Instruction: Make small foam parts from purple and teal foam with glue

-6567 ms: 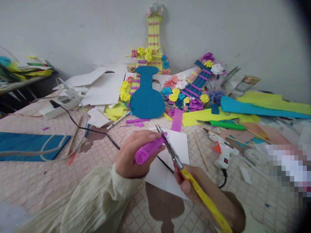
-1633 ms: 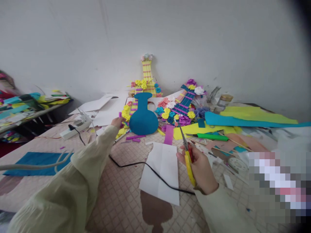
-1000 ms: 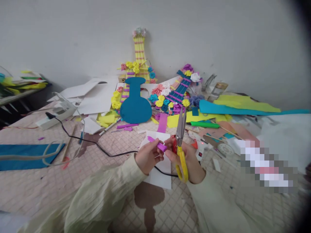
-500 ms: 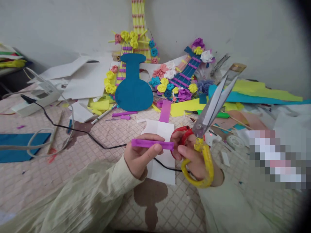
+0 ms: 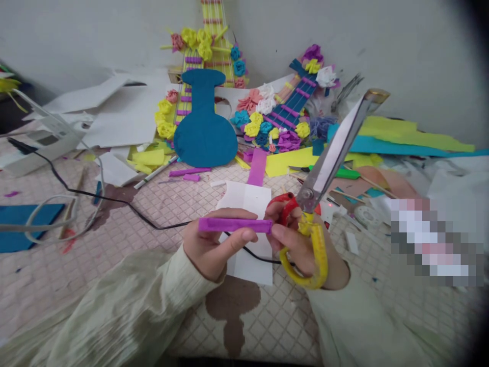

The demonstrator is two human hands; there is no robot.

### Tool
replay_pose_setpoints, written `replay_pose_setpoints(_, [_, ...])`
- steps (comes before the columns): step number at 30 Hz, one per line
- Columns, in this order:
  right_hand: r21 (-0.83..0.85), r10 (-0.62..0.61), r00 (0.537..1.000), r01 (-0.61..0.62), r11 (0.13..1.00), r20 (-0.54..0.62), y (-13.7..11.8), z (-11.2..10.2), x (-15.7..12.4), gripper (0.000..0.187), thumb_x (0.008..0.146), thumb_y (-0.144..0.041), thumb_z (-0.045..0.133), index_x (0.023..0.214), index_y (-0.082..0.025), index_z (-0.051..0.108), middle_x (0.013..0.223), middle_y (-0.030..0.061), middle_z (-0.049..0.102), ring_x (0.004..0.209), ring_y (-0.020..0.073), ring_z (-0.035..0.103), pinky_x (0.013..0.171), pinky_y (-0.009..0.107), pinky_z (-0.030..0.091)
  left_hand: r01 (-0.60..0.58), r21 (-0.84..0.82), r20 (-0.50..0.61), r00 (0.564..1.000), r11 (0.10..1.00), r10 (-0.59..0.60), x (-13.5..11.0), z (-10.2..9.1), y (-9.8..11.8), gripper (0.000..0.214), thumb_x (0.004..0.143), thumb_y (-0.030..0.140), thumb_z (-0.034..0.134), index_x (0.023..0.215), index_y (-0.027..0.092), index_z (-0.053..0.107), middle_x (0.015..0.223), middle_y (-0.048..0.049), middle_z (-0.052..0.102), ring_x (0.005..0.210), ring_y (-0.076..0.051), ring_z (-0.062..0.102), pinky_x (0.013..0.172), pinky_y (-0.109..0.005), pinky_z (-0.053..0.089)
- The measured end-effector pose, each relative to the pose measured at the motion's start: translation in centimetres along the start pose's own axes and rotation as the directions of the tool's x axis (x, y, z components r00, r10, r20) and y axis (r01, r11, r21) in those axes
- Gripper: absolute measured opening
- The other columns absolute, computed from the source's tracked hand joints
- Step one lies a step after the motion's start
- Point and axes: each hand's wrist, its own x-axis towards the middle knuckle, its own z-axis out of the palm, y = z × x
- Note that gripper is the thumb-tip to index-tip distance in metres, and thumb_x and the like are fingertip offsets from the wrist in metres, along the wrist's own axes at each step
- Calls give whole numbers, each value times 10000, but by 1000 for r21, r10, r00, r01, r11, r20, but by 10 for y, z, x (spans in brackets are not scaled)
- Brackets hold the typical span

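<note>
Scissors (image 5: 321, 176): blades closer together than before.
Your left hand (image 5: 206, 250): gripping purple roll (image 5: 229, 225).
Your right hand (image 5: 300, 247): holding scissors, thumb at roll's end.

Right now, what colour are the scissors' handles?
The scissors have one red handle and one yellow handle, clearest in the head view.

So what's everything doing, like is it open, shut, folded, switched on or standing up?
Left hand: closed on the purple strip.
Purple strip: long and narrow; rolled or folded, can't tell which.
Right hand: holding the scissors.
Scissors: blades close together, pointing up.
White paper: on the table, creased.
Blue guitar shape: propped upright.
Glue gun: mostly hidden, red light on.
</note>
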Motion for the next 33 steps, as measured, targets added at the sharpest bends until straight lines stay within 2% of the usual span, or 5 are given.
replay_pose_setpoints(5, [-127,-19,999,14,992,-43,-7,2,1,177,670,-278,632,825,-221,568,632,-41,545,476,61,489,416,191,409,-50,75,-36,998,996,53,0,1,1,101,682,251,646,768,251,698,589,0,645,551,-154,576,576,-284,455])
replay_pose_setpoints(15, [-269,-119,981,75,960,-151,-8,10,0,203,641,-233,659,819,-211,563,631,-44,536,528,71,507,495,217,435,-328,355,177,943,875,282,2,-8,3,275,675,113,631,900,264,680,778,-25,695,670,-164,611,656,-288,459])
replay_pose_setpoints(21, [-246,-116,974,66,967,-193,-13,8,1,150,655,-225,613,783,-195,543,630,-39,530,478,62,481,435,211,407,-244,259,82,970,934,231,-1,-6,-2,184,707,163,614,864,239,673,744,-27,678,638,-160,603,607,-281,460])
replay_pose_setpoints(25, [-256,-152,972,103,961,-181,-15,7,0,166,662,-202,612,813,-200,544,654,-34,568,501,69,507,453,211,431,-79,-34,-10,997,996,79,2,-1,-6,107,761,256,575,787,205,665,687,-7,658,561,-115,586,541,-232,464])
replay_pose_setpoints(33, [-172,-148,988,139,975,-42,-11,10,-4,200,676,-199,642,853,-213,548,670,-43,589,553,71,547,486,197,454,162,-347,183,978,924,-102,8,0,-12,185,752,315,593,780,137,634,604,7,621,527,-82,584,504,-178,465])
